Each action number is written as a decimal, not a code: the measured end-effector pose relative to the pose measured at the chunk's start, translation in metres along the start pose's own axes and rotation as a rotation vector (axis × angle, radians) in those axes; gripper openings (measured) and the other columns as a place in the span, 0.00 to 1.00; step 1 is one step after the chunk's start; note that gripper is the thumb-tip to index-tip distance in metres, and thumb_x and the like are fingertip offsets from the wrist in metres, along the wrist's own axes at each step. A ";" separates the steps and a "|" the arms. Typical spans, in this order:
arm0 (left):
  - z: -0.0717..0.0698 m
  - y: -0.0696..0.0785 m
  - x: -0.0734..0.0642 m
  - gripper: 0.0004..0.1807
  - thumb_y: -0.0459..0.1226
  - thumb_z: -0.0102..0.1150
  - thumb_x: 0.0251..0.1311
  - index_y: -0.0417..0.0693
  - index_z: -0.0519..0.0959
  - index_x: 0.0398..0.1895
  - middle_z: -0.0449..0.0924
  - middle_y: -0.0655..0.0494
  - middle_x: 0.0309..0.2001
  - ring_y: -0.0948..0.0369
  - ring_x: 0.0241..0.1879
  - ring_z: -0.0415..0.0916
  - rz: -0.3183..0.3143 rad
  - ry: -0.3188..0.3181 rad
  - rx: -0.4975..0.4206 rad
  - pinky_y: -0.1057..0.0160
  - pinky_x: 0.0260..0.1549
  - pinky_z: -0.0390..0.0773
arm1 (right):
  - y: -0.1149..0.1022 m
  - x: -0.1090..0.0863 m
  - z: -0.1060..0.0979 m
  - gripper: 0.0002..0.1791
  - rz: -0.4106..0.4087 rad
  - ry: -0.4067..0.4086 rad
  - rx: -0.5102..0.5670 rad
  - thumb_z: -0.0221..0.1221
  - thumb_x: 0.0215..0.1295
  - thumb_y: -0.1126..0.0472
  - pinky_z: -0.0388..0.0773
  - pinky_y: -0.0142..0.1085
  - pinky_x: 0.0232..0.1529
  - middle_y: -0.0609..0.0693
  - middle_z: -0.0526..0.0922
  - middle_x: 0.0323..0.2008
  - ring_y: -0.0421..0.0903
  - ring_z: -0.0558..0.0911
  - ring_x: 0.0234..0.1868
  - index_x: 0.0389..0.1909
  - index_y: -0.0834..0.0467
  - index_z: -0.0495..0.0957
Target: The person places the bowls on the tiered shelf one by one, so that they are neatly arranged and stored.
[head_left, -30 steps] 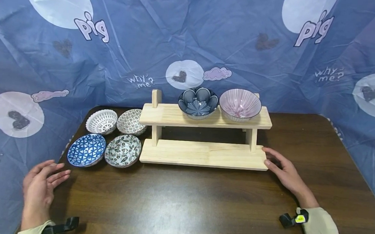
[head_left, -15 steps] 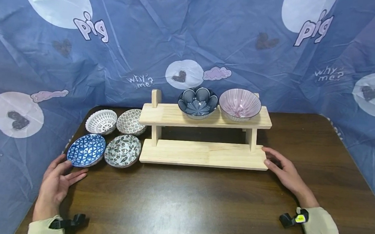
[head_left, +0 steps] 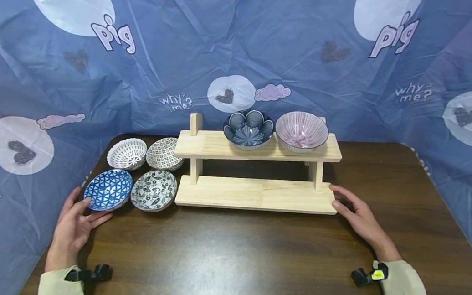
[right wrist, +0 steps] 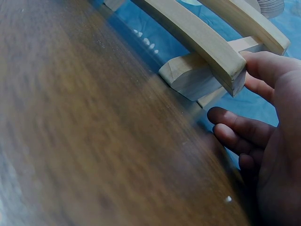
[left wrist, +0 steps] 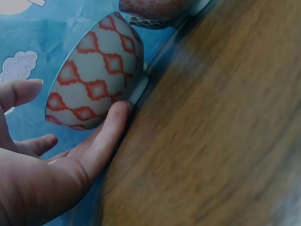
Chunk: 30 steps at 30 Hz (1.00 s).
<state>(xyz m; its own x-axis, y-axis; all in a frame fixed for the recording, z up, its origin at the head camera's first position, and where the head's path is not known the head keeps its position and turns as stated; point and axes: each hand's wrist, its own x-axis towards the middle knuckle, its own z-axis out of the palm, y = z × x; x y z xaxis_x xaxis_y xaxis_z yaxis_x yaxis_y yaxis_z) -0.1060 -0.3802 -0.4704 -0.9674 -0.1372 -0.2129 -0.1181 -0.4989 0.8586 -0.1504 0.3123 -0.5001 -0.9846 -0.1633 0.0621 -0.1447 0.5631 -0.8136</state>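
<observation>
My left hand is at the near left side of a blue-and-white patterned bowl. Its thumb reaches over the rim, and a fingertip touches low by the foot in the left wrist view, where the bowl's outside shows red diamonds. On the right, my right hand touches the end of a two-tier wooden display stand with thumb and forefinger; its other fingers hang loosely below in the right wrist view. A dark blue petal-patterned bowl and a pink striped bowl sit on the upper tier.
Close by the blue bowl stand a leaf-patterned bowl, a white fluted bowl and a bowl with a small grid pattern, partly behind the stand. A blue printed cloth hangs round the brown table.
My left hand has moved right and forward, from beside the bowls to the blue bowl's rim. My right hand has stayed at the stand's end.
</observation>
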 end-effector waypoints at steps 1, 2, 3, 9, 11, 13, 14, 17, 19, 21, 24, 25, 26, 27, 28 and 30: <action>-0.001 -0.001 0.000 0.43 0.33 0.41 0.76 0.70 0.28 0.80 0.66 0.66 0.61 0.51 0.39 0.88 0.010 -0.032 -0.010 0.50 0.34 0.89 | 0.000 0.000 0.000 0.27 0.002 -0.001 -0.002 0.51 0.77 0.52 0.68 0.23 0.51 0.61 0.71 0.68 0.18 0.67 0.53 0.72 0.55 0.66; -0.002 -0.001 0.001 0.42 0.32 0.39 0.76 0.69 0.30 0.80 0.69 0.65 0.59 0.50 0.39 0.88 0.017 -0.066 -0.020 0.49 0.35 0.89 | 0.000 0.000 0.000 0.27 0.003 0.000 0.000 0.51 0.77 0.52 0.68 0.23 0.51 0.61 0.71 0.68 0.18 0.68 0.53 0.72 0.55 0.66; -0.002 -0.002 0.001 0.41 0.32 0.38 0.76 0.69 0.31 0.79 0.71 0.65 0.57 0.48 0.39 0.88 0.023 -0.099 -0.026 0.49 0.35 0.89 | 0.000 0.000 0.000 0.27 0.003 0.000 -0.003 0.51 0.77 0.52 0.68 0.23 0.50 0.61 0.72 0.68 0.18 0.68 0.52 0.72 0.55 0.66; 0.000 -0.004 0.004 0.39 0.31 0.36 0.77 0.70 0.33 0.79 0.74 0.63 0.53 0.46 0.40 0.88 0.012 -0.177 0.003 0.49 0.38 0.89 | 0.000 0.000 0.000 0.26 -0.004 0.003 -0.002 0.51 0.77 0.52 0.69 0.23 0.50 0.60 0.73 0.66 0.19 0.69 0.52 0.72 0.54 0.66; 0.001 -0.004 0.005 0.40 0.32 0.37 0.77 0.71 0.31 0.79 0.74 0.64 0.53 0.47 0.40 0.88 0.008 -0.172 0.006 0.49 0.38 0.89 | 0.000 0.000 0.000 0.26 -0.004 0.002 -0.001 0.51 0.77 0.52 0.69 0.23 0.50 0.60 0.73 0.66 0.19 0.69 0.52 0.72 0.54 0.66; 0.002 -0.005 0.005 0.41 0.32 0.37 0.77 0.72 0.29 0.79 0.74 0.64 0.53 0.48 0.40 0.88 0.009 -0.171 0.006 0.50 0.38 0.89 | 0.000 0.000 0.000 0.26 -0.005 0.003 -0.003 0.51 0.77 0.52 0.69 0.23 0.50 0.60 0.73 0.66 0.18 0.68 0.52 0.72 0.54 0.66; 0.003 -0.005 0.005 0.42 0.32 0.37 0.77 0.72 0.28 0.79 0.73 0.64 0.54 0.49 0.40 0.88 0.011 -0.171 0.005 0.50 0.38 0.89 | 0.000 0.000 0.000 0.26 -0.005 0.003 -0.002 0.51 0.77 0.52 0.69 0.23 0.50 0.60 0.72 0.66 0.18 0.68 0.52 0.72 0.54 0.66; 0.004 -0.007 0.005 0.42 0.31 0.36 0.76 0.73 0.28 0.79 0.67 0.61 0.59 0.50 0.41 0.88 0.019 -0.176 0.001 0.50 0.39 0.89 | 0.000 0.000 0.000 0.26 -0.007 0.005 -0.003 0.52 0.77 0.52 0.69 0.22 0.50 0.60 0.72 0.67 0.18 0.68 0.53 0.72 0.54 0.66; 0.004 -0.008 0.006 0.42 0.31 0.37 0.76 0.73 0.28 0.79 0.60 0.58 0.63 0.51 0.42 0.88 0.025 -0.175 0.009 0.51 0.39 0.89 | 0.000 0.000 0.000 0.26 -0.007 0.005 -0.005 0.52 0.77 0.52 0.69 0.22 0.50 0.60 0.72 0.67 0.18 0.68 0.53 0.72 0.55 0.66; 0.004 -0.009 0.007 0.43 0.31 0.37 0.76 0.74 0.29 0.79 0.55 0.57 0.66 0.51 0.43 0.88 0.027 -0.172 0.007 0.50 0.40 0.89 | 0.001 0.000 0.000 0.26 -0.007 0.005 -0.005 0.52 0.77 0.52 0.69 0.22 0.50 0.59 0.72 0.67 0.19 0.69 0.53 0.72 0.55 0.66; 0.004 -0.010 0.008 0.43 0.29 0.37 0.75 0.75 0.32 0.79 0.47 0.55 0.73 0.51 0.44 0.88 0.028 -0.174 -0.023 0.49 0.40 0.88 | 0.001 0.000 0.000 0.26 -0.007 0.005 -0.007 0.52 0.77 0.52 0.69 0.23 0.50 0.57 0.72 0.67 0.19 0.69 0.53 0.72 0.54 0.67; 0.004 -0.010 0.009 0.43 0.28 0.36 0.75 0.75 0.33 0.79 0.43 0.55 0.76 0.50 0.44 0.88 0.028 -0.180 -0.045 0.49 0.40 0.88 | 0.001 0.000 0.000 0.26 -0.008 0.005 -0.007 0.52 0.77 0.52 0.69 0.23 0.50 0.56 0.72 0.66 0.19 0.69 0.53 0.72 0.54 0.66; 0.004 -0.011 0.009 0.43 0.27 0.36 0.75 0.76 0.35 0.79 0.37 0.56 0.78 0.50 0.45 0.87 0.028 -0.187 -0.070 0.48 0.40 0.88 | 0.001 0.000 0.000 0.26 -0.008 0.005 -0.006 0.52 0.77 0.52 0.69 0.23 0.50 0.55 0.73 0.66 0.19 0.69 0.52 0.72 0.54 0.66; 0.003 -0.011 0.009 0.43 0.26 0.35 0.74 0.76 0.35 0.79 0.32 0.57 0.79 0.49 0.45 0.87 0.032 -0.197 -0.095 0.47 0.40 0.88 | 0.001 0.000 0.000 0.26 -0.009 0.006 -0.007 0.52 0.77 0.52 0.69 0.23 0.49 0.53 0.73 0.65 0.19 0.69 0.52 0.72 0.53 0.66; 0.003 -0.012 0.009 0.43 0.25 0.35 0.74 0.76 0.36 0.79 0.26 0.58 0.80 0.49 0.46 0.87 0.037 -0.209 -0.118 0.47 0.41 0.88 | 0.001 0.000 0.000 0.26 -0.009 0.006 -0.006 0.52 0.77 0.53 0.70 0.23 0.49 0.51 0.73 0.65 0.20 0.69 0.52 0.72 0.53 0.66; 0.002 -0.013 0.009 0.43 0.23 0.34 0.73 0.75 0.38 0.78 0.21 0.61 0.80 0.48 0.48 0.86 0.047 -0.229 -0.158 0.46 0.41 0.88 | 0.001 0.000 0.000 0.26 -0.011 0.005 -0.005 0.52 0.77 0.53 0.70 0.23 0.49 0.48 0.73 0.64 0.20 0.70 0.52 0.72 0.53 0.66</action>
<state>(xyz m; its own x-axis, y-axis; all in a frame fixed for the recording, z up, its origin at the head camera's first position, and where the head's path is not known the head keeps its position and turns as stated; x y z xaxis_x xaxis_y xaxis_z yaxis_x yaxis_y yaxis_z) -0.1134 -0.3731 -0.4824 -0.9985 0.0246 -0.0484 -0.0532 -0.6260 0.7780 -0.1504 0.3129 -0.5008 -0.9834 -0.1654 0.0742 -0.1562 0.5656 -0.8097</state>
